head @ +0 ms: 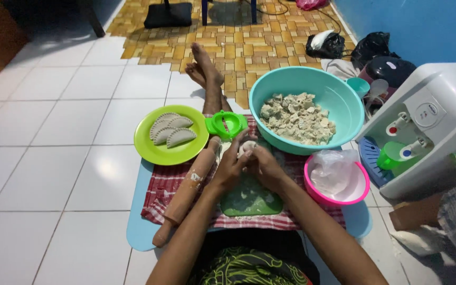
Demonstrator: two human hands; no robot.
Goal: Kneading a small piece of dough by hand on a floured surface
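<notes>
- Both forearms reach forward from the bottom edge, over a lap in dark cloth with a green pattern.
- Left hand (231, 164) and right hand (264, 164) meet above a green mat (252, 203); together they close around a small dough lump (246, 148), fingers curled on it from both sides.
- That dough sits between the fingertips, just above the mat's far end, near the green press (226, 124).
- Flecks of dough lie on the mat, which rests on a red checked cloth (159, 198) over a pale blue sheet (138, 232) on the floor.
- A rolling pin (186, 192) lies slantwise on the cloth, just beside the left forearm.
- Left of the press, a green plate (154, 153) holds three folded, crimped pastries (171, 130).
- Beyond the hands, a teal bowl (339, 95) holds pale chunky filling (297, 119).
- Right of the right forearm, a pink bowl (312, 195) holds crumpled clear plastic.
- A white water dispenser (439, 121) stands at the far right.
- Bare feet (204, 66) stretch out toward the patterned floor beyond.
</notes>
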